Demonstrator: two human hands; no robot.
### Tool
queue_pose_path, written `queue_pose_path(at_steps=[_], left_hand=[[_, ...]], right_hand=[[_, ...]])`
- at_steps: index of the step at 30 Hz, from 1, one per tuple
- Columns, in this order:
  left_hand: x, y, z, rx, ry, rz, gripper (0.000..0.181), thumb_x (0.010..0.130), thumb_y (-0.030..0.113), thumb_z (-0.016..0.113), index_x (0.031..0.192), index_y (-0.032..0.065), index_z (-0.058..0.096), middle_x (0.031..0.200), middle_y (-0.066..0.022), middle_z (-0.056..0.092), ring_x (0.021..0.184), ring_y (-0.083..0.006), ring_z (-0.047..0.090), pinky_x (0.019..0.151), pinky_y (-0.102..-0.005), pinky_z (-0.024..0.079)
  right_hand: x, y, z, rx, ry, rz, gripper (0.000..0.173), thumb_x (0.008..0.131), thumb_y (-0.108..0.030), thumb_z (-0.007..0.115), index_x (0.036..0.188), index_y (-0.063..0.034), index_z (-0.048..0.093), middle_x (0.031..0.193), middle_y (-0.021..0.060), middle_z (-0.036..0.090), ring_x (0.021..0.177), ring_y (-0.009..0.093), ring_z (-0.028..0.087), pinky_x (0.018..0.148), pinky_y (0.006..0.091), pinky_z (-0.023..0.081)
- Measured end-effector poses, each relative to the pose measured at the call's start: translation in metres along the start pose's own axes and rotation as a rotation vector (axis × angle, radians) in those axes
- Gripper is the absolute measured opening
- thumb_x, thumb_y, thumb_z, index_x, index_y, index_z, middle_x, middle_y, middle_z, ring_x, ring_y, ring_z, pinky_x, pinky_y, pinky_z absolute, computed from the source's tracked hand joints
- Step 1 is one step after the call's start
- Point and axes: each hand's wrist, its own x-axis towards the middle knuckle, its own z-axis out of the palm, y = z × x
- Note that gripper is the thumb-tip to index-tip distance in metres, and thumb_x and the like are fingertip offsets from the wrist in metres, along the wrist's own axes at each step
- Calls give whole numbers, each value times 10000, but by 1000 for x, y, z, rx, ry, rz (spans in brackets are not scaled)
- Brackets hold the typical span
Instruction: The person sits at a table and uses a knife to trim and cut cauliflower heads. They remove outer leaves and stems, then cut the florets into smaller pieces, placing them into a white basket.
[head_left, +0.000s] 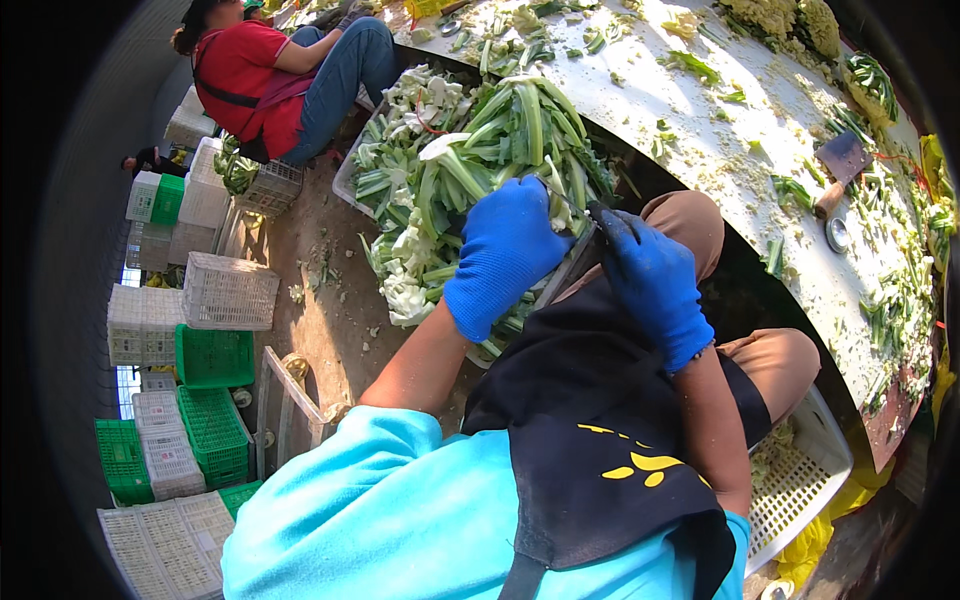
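Note:
My left hand (506, 251), in a blue knit glove, is curled over a crate heaped with cauliflower leaves and trimmings (517, 127). Its fingertips are hidden, and a pale cauliflower piece (561, 214) shows close beside it. To its right, my right hand (649, 274) wears a blue glove with dark, dirty fingers. It is closed on a thin dark tool, seemingly a knife (571, 201), whose blade slants toward my left hand. Most of the handle is covered by my fingers. The pale crate (346, 176) stands against the table's near edge, in front of my knees.
A white table (637, 105) strewn with cauliflower crumbs and leaf scraps curves along the right. On it lie a cleaver (844, 157) and cauliflower heads (780, 19). A white crate (802, 480) sits beside me. Stacked crates (225, 292), a trolley (292, 390) and a seated person (262, 82) are at left.

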Motion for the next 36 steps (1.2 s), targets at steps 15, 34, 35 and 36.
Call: queue_pose_path(at_steps=[15,34,35,36], left_hand=[[-18,-78,-38,-1628,-51,-224,368,872,82,638,1191,-52,510,1043,-139,652,849,-220,681,787,-331,558],[-62,212,115,-767,-948,1192,858,715,147,796,1442,50,353,1146,-126,610,951,-220,598,845,-311,485],[-63,229,103,-706,-1042,933,695,778,118,758,1389,42,437,1077,-89,642,919,-157,610,845,-271,485],[-62,236,113,-816,-997,909,623,798,137,750,1345,27,473,1077,-93,639,912,-143,611,815,-269,497]], right_hand=[[39,-13,23,318,16,313,310,872,-116,624,1181,-110,591,921,87,675,677,218,640,579,335,494],[-285,-84,-188,701,859,1489,436,849,-176,671,1227,2,545,950,42,651,669,73,553,607,223,456],[-318,-99,-197,538,751,1635,447,870,-198,650,1248,11,536,910,44,671,530,63,527,479,218,434],[-350,-110,-197,486,831,1719,424,872,-203,654,1228,2,549,900,59,678,514,72,524,462,223,429]])
